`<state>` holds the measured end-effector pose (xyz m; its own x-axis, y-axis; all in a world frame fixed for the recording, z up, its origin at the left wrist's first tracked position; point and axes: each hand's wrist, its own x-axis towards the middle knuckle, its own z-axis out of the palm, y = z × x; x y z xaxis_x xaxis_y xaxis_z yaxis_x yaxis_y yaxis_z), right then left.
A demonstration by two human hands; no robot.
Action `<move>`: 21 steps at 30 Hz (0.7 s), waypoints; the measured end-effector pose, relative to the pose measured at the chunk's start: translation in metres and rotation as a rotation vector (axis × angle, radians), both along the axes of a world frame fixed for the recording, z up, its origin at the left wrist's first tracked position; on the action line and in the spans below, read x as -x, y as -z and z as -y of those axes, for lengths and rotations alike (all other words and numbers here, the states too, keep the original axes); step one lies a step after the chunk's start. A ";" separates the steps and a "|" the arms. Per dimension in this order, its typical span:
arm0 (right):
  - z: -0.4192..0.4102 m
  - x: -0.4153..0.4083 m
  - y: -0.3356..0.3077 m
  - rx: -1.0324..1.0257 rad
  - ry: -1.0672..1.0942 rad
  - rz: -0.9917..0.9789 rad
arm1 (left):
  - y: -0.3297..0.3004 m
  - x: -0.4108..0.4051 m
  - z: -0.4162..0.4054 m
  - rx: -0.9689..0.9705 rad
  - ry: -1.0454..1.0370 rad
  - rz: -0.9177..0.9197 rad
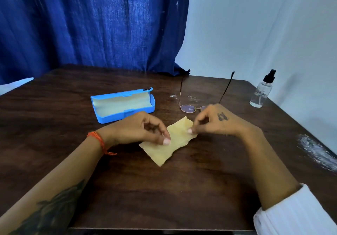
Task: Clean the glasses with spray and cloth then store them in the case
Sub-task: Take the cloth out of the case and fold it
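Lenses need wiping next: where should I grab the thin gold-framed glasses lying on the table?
Judging by their pose, take the gold-framed glasses at the bridge between the lenses, from the near side. The temples are unfolded and point away, towards the wall, so the front faces the right hand.

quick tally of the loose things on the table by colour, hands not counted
blue: 1, the open case
yellow: 1, the cloth
clear with black cap: 1, the spray bottle
gold-framed: 1, the glasses
total: 4

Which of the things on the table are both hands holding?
The yellow cloth; left hand and right hand pinch it, while the case, glasses and bottle lie untouched.
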<state>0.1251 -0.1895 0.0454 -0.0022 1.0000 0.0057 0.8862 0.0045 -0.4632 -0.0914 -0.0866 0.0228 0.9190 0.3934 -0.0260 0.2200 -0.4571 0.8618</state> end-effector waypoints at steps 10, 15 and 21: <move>-0.022 0.004 0.025 0.014 0.564 -0.001 | 0.018 -0.013 -0.009 -0.317 -0.370 0.168; -0.025 0.014 0.023 0.005 0.568 -0.187 | 0.021 -0.016 -0.006 -0.353 -0.384 0.186; -0.017 0.044 0.016 -0.295 0.338 0.013 | 0.021 -0.016 -0.011 -0.333 -0.482 0.223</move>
<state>0.0813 -0.1729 0.0290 0.3230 0.9001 0.2923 0.8661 -0.1566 -0.4748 -0.0757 -0.0754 0.0016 0.6055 0.7190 0.3411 0.3000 -0.6032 0.7390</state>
